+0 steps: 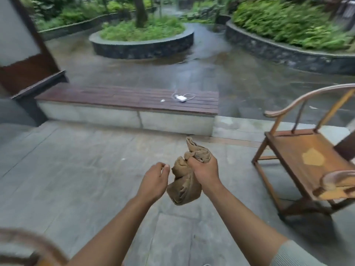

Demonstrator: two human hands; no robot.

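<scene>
A crumpled tan cloth [184,189] hangs in front of me above the stone floor. My right hand [204,168] grips its upper part, with a bunch of cloth sticking out above the fist and the rest drooping below. My left hand [154,180] hovers just left of the cloth, fingers loosely curled, thumb and fingertips near each other, holding nothing and not touching the cloth.
A wooden armchair [299,156] stands at the right. A low bench with a wooden slat top [115,96] lies ahead, with a small white device and cable [181,97] on it. Wet paving and stone-edged planters [142,47] are beyond. A curved wooden piece [28,244] shows bottom left.
</scene>
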